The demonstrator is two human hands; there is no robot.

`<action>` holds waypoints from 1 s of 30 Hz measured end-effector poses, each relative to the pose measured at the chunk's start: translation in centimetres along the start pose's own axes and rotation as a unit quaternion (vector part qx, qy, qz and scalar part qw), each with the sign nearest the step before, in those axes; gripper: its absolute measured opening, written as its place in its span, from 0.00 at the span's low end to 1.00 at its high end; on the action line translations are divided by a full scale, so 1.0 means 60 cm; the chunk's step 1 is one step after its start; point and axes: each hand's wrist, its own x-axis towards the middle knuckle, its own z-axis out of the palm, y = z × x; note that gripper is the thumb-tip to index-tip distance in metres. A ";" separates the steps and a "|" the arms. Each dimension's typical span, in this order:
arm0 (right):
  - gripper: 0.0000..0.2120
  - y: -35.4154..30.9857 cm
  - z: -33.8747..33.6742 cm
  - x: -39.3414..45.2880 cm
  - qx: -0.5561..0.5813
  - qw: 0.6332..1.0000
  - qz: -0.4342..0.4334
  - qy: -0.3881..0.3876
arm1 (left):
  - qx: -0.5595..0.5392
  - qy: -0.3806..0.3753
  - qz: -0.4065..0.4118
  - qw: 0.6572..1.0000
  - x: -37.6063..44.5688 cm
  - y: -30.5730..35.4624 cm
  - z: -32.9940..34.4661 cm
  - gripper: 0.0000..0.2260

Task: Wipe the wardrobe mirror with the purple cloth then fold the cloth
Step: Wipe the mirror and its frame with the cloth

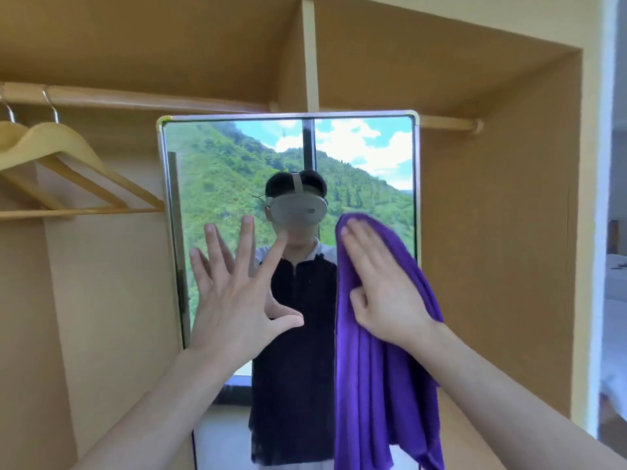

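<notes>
Head view, 1 frame. Item 1: mirror [237,157], tall, thin metal frame w/ rounded corners, stands upright inside the wardrobe [502,184] at centre; top edge sits just under the rail [142,98]; bottom edge runs out of frame at 6 o'clock. Glass reflects a green hillside, sky w/ clouds, a dark window bar, and the person wearing a grey headset over a dark top. Item 2: purple cloth [383,385], at 4 o'clock from mirror centre, spread against the rt half of the glass, top corner near the reflected headset, rest hanging in long loose folds down past the frame bottom; its rt edge overlaps the mirror's rt frame. Item 3: right hand [380,286], flat on the cloth, fingers straight and close together pointing to 11 o'clock, thumb tucked at the lower lt side, palm pressing cloth to the glass. Item 4: left hand [234,293], at 8 o'clock from mirror centre, fingers spread wide and straight, thumb out toward 3 o'clock, holding nothing; fingertips at or on the glass, contact can't tell. Item 5: hangers [78,157], two pale wooden, on the rail at 10 o'clock, well lt of mirror. Item 6: bed [615,293], white, seen thru the gap at 3 o'clock, blurred.
</notes>
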 end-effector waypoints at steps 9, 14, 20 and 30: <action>0.44 -0.093 0.092 -0.068 0.054 0.991 0.103 0.072 | 0.007 0.000 -0.015 1.000 -0.002 0.013 -0.005 0.57; 0.47 -0.085 0.093 -0.099 0.039 0.996 -0.066 -0.048 | -0.012 -0.023 -0.008 1.000 -0.007 0.016 -0.011 0.53; 0.45 -0.064 0.062 -0.058 0.068 0.989 0.116 0.057 | -0.026 -0.037 -0.015 0.999 -0.011 0.021 -0.012 0.56; 0.41 -0.073 0.055 -0.054 0.080 0.995 0.054 0.036 | -0.046 -0.064 0.003 0.997 -0.010 0.009 -0.013 0.56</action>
